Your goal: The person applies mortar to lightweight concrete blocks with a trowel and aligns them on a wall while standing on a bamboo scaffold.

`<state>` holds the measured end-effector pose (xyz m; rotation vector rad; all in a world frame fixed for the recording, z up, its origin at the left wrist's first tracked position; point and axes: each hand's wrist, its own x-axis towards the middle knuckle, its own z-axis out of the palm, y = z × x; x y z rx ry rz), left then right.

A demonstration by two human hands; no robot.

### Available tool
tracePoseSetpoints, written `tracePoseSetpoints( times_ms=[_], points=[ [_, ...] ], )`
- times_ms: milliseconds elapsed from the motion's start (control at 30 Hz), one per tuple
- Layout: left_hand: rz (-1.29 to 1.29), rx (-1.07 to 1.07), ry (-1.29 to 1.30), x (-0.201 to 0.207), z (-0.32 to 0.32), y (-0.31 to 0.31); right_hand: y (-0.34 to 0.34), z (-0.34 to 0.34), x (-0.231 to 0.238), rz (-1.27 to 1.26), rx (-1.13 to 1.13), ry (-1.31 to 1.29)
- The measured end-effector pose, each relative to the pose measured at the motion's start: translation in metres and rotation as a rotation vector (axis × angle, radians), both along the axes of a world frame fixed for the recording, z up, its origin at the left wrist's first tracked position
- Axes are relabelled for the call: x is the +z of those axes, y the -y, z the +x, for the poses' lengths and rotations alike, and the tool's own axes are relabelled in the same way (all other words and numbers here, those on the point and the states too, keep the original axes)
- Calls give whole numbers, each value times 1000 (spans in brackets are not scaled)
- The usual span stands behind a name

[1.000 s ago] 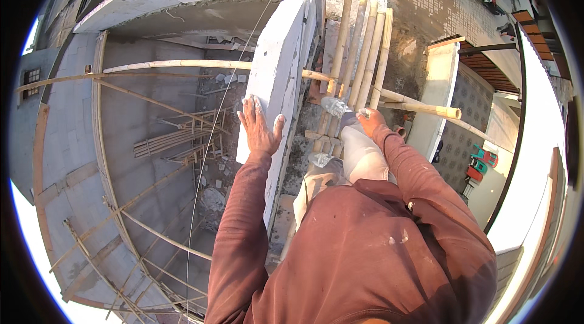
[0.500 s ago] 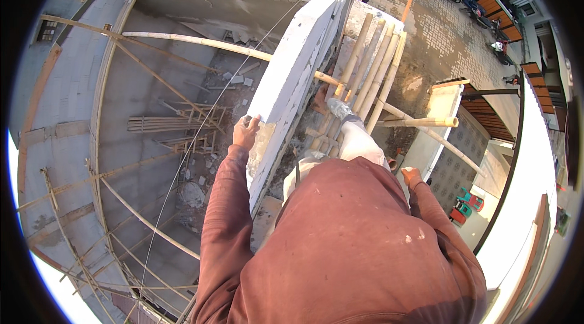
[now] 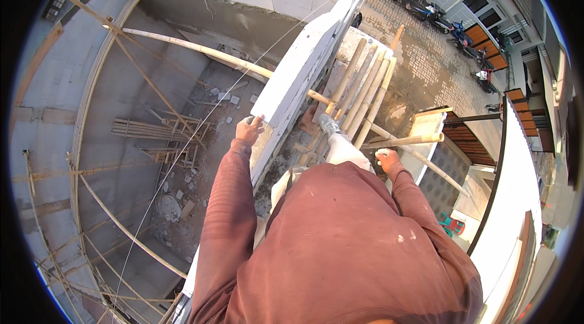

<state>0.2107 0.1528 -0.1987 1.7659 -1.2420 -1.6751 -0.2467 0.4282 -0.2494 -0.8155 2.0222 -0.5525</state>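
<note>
My left hand [image 3: 248, 131] is at the side of a white block wall [image 3: 298, 59], its curled fingers gripping the top edge. Out to the right, my right hand [image 3: 387, 160] is closed in the air; something pale shows at its fingers, too small to name. Below me, one foot in a greyish covering [image 3: 328, 123] stands on a bamboo pole platform [image 3: 365, 90] beside the wall. My other foot is hidden by my body.
A bamboo pole [image 3: 201, 50] crosses the deep room on the left and meets the wall. A thin string [image 3: 182, 163] runs over that drop. More bamboo [image 3: 407, 140] juts out on the right. Motorbikes [image 3: 426, 13] line the paved lane [image 3: 420, 50] below.
The view has shifted forward along the wall. My right hand has moved forward and inward, while my left stays at the wall edge. The person in the lane is now mostly hidden.
</note>
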Motion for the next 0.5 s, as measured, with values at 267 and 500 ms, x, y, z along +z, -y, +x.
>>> tracePoseSetpoints(
  times_ms=[267,500],
  points=[
    [-10,113,-4,1,-5,-21,-34,-1,-14,180,35,-198],
    [-540,-21,402,46,-30,-64,18,7,12,247,4,-251]
  ],
)
